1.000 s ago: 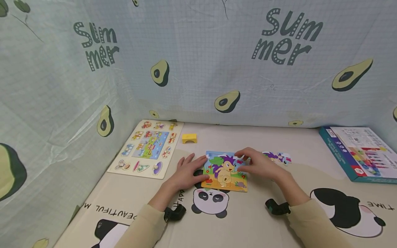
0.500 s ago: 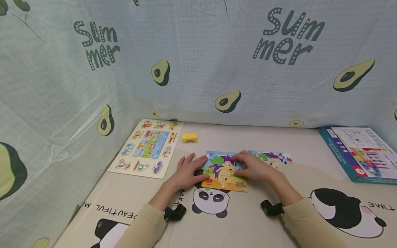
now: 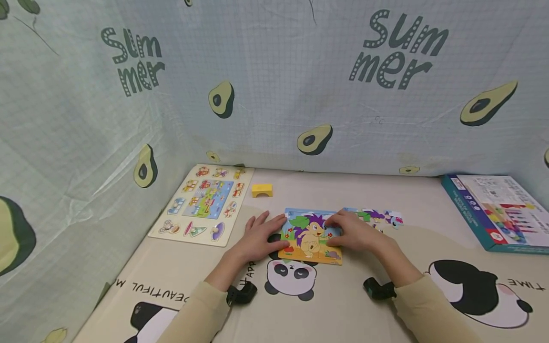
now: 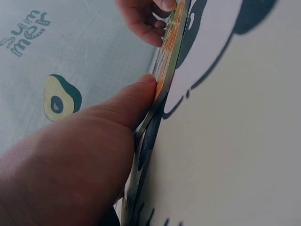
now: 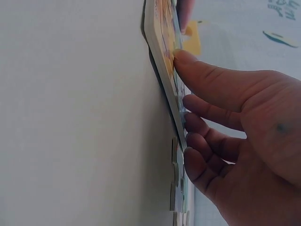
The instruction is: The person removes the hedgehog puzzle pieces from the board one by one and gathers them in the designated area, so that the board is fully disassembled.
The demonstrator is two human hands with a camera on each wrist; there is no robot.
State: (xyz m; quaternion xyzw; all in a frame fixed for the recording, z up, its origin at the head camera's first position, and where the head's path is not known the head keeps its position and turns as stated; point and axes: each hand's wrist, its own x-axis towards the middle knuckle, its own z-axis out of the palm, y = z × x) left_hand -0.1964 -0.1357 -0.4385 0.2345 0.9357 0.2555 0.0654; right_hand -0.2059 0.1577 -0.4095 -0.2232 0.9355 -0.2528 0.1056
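Observation:
A hedgehog jigsaw puzzle (image 3: 310, 238) in a flat tray lies in front of me, its picture showing purple spines and a green leaf. My left hand (image 3: 260, 238) rests along the puzzle's left edge, fingers extended and thumb at the lower left corner. In the left wrist view that thumb (image 4: 141, 89) lies on the puzzle's rim; the other fingers are hidden. At the right side, my right hand (image 3: 355, 230) touches the picture with thumb and bent fingertips. The right wrist view shows its thumb (image 5: 202, 70) on the puzzle's surface and the fingertips close beside it.
Loose jigsaw pieces (image 3: 379, 216) lie just beyond my right hand. A knobbed wooden puzzle board (image 3: 171, 236) is at the back left, beside a yellow arch block (image 3: 262, 190). A flat teal box (image 3: 472, 214) sits at the far right. A printed curtain (image 3: 266, 95) hangs behind.
My right hand came in from the right and down onto the puzzle's right part, then shifted slightly back right. More loose pieces show behind it. My left hand has stayed in place.

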